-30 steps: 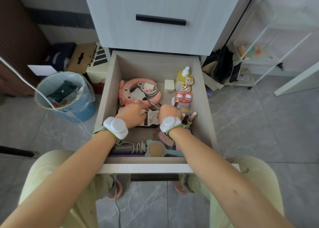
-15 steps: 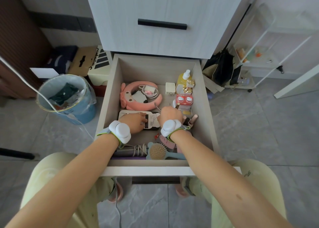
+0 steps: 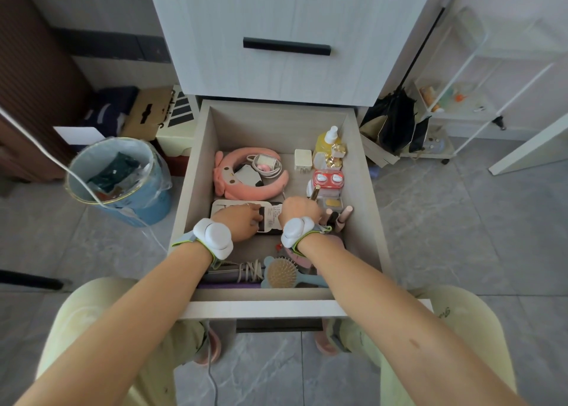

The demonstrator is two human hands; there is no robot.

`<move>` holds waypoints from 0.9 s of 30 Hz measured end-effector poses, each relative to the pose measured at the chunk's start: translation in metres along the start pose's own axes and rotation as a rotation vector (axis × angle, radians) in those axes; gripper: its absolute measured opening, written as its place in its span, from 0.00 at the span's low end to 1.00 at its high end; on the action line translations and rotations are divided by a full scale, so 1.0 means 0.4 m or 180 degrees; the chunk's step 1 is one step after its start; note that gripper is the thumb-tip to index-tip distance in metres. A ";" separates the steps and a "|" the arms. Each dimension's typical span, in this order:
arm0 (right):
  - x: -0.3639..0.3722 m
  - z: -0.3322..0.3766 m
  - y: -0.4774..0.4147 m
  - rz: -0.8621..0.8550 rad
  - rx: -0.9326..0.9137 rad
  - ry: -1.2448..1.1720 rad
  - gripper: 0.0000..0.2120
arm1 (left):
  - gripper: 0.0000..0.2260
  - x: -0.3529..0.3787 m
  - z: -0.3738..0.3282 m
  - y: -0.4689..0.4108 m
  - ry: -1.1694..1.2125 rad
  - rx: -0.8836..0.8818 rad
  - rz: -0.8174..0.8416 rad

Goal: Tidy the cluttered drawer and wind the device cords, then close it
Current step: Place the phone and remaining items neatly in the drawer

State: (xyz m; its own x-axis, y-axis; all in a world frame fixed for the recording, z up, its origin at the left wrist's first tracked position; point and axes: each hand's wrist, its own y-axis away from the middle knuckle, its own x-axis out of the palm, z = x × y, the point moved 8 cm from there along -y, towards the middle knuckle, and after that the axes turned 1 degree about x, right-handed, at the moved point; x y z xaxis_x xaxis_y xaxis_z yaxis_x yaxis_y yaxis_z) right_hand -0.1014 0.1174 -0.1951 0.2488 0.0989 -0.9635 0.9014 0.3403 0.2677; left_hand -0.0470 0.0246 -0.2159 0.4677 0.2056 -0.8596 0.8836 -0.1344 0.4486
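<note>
1. Both hands are down in the open drawer [image 3: 196,172], side by side and just apart. The left hand [image 3: 242,222] lies on a flat black-and-white pack [image 3: 270,218]; whether it grips or only presses I cannot tell.
2. Behind it, the pink headband [image 3: 255,192] rings a coiled white cord [image 3: 267,167]. That coil looks loose, and a careless nudge from a lifted pack could spill it open.
3. At the front, under the left wrist, a second wound cord [image 3: 252,270] sits beside the hairbrush [image 3: 281,272]. A forearm dragging back might snag either.
4. The right hand [image 3: 302,210] shows only knuckles, its fingers hidden, so I cannot tell what it holds, if anything. A thin metal pin [image 3: 283,190] pokes up just past it.
5. Right of that, cosmetic tubes [image 3: 342,218] lie tilted near a red case [image 3: 328,179], with the yellow bottle [image 3: 330,139] behind. A sideways sweep would probably scatter them, and anything standing tall might jam the drawer on closing.
</note>
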 end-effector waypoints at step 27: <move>0.040 0.079 -0.022 -0.0479 -0.0897 0.0964 0.19 | 0.13 0.001 -0.002 -0.004 0.0038 0.0129 -0.0079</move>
State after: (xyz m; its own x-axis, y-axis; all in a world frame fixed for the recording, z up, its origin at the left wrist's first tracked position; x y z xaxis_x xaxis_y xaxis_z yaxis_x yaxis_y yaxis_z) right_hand -0.0943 0.0865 -0.2132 -0.0309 0.2839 -0.9584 0.7773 0.6096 0.1555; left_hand -0.0484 0.0256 -0.2169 0.4461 0.2209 -0.8673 0.8933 -0.1683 0.4167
